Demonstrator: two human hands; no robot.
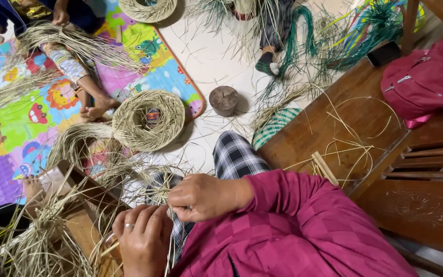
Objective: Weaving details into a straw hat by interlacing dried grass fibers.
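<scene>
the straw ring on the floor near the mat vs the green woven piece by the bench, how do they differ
The straw ring is pale tan; the green woven piece is green and whitish. The straw ring is a loose round coil with an open middle, lying in full view; the green woven piece looks tightly plaited and is partly hidden by the wooden bench. Both lie on the floor.

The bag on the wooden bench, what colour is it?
The bag is pinkish red, seen best in the head view.

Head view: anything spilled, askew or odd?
Loose straw strands lie scattered over the floor, and more stray across the wooden bench. Both hands, left and right, pinch straw. Nothing looks damaged.
</scene>
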